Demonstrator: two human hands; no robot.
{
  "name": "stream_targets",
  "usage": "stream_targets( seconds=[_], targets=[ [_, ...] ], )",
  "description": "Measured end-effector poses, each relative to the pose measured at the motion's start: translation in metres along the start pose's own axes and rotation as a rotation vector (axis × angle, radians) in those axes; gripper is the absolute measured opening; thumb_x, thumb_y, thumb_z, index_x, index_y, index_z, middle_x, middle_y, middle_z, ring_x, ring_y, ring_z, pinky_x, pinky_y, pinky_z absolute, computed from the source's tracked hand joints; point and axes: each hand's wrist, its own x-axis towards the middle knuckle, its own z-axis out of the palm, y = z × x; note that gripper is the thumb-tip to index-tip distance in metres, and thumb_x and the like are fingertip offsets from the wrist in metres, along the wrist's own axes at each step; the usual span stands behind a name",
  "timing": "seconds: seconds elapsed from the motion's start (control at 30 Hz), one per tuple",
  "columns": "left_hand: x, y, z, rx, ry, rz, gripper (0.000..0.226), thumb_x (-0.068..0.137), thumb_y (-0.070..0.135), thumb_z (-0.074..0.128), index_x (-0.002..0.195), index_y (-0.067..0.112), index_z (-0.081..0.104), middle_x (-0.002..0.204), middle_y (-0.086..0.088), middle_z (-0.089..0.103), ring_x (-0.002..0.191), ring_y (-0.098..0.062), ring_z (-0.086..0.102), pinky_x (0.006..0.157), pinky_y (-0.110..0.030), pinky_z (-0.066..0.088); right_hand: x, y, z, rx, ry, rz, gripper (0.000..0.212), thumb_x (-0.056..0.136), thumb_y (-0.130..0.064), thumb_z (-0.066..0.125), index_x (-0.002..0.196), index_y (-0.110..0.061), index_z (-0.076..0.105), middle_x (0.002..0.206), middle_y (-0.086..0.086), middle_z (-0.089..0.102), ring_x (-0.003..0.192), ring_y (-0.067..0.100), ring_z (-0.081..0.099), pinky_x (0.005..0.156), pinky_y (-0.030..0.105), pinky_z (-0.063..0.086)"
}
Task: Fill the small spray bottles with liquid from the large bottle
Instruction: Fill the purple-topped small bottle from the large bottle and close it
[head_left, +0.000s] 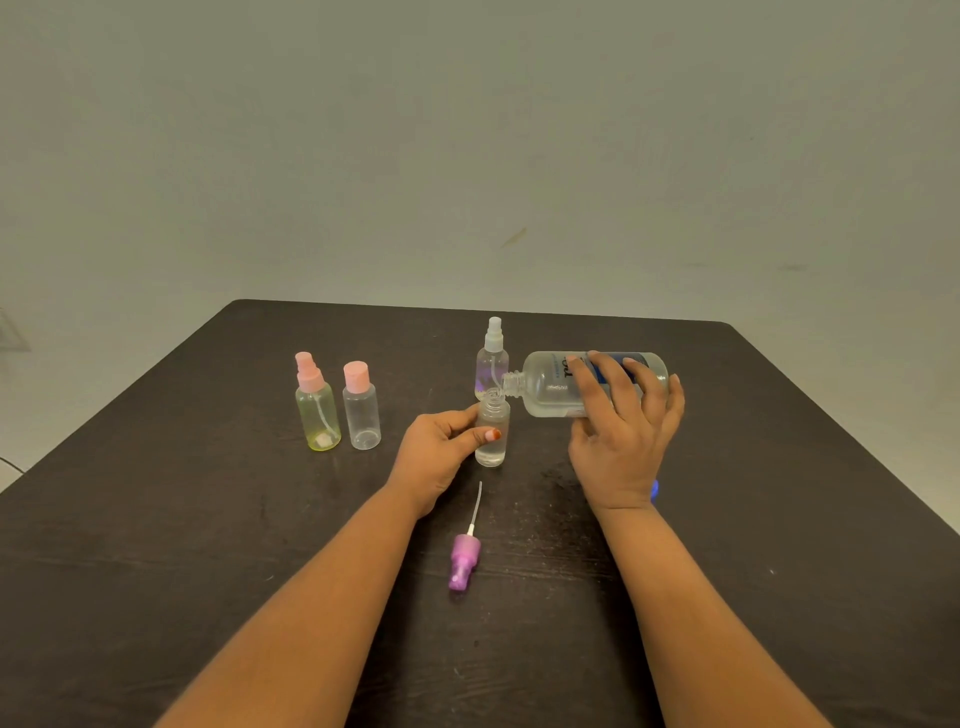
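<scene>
My left hand (441, 449) grips the open small bottle (491, 448); my right hand (623, 436) grips the tipped large bottle (545, 387). I should pour slowly, mouth right over neck

A single head-worn view looks forward and down, close over the dark worktop (156, 519), with a plain wall (467, 130) filling its upper half.

**Pouring over the open small bottle**

The right hand (626, 431) grips the large bottle (550, 382) tipped sideways, its mouth over the open small bottle (492, 434), which the left hand (441, 452) holds upright on the dark table (208, 519). A purple spray cap (464, 561) lies nearer. Three capped bottles stand farther back.
</scene>
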Motion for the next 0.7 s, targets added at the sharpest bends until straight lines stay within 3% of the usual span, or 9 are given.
stream_targets(
  seconds=[0.1, 0.7],
  targets=[
    [-0.0002, -0.0002, 0.0003, 0.013, 0.001, 0.006, 0.032, 0.082, 0.008, 0.067, 0.114, 0.011, 0.065, 0.116, 0.005, 0.065, 0.101, 0.005, 0.057, 0.106, -0.03, 0.04, -0.0001, -0.0003, -0.0003, -0.004, 0.0, 0.003, 0.059, 0.069, -0.001, 0.059, 0.121, -0.028, 0.053, 0.119, -0.001, 0.062, 0.115, 0.024, 0.044, 0.104, 0.058, 0.028],
    [0.0003, -0.0005, -0.0006, -0.002, -0.007, -0.008, 0.028, 0.081, 0.008, 0.068, 0.109, 0.015, 0.067, 0.123, 0.0, 0.063, 0.115, -0.006, 0.055, 0.108, -0.035, 0.039, -0.0005, -0.0004, -0.0001, 0.005, -0.005, 0.01, 0.057, 0.07, -0.003, 0.056, 0.122, -0.028, 0.052, 0.12, -0.002, 0.059, 0.115, 0.024, 0.044, 0.105, 0.058, 0.027]
  ],
)
